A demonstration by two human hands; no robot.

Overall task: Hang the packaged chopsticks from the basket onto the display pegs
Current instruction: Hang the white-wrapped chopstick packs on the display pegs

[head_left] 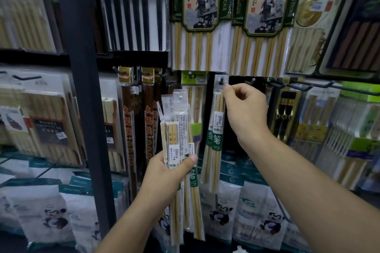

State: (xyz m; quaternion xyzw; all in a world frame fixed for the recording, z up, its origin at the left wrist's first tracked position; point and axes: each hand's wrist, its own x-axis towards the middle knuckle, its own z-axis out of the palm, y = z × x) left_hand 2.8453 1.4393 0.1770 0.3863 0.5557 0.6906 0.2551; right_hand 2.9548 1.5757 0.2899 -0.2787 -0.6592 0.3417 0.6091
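Head view — right hand (245, 109) pinches a chopstick pack (217, 129) at its peg (221, 80); left hand (170, 172) grips a bundle of packs (178, 125).

- Your bundle (178, 129): pale bamboo, white labels, green bands.
- Pegged pack (216, 133): tan sticks, green band, white character.
- Dark packs (128, 129): brown, orange lettering.
- Bags (255, 211): white, panda print.

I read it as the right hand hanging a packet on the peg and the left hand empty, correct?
Not quite. The head view shows the left hand gripping a bundle of chopstick packets, not empty. The right hand does pinch the top of a packet at the peg.
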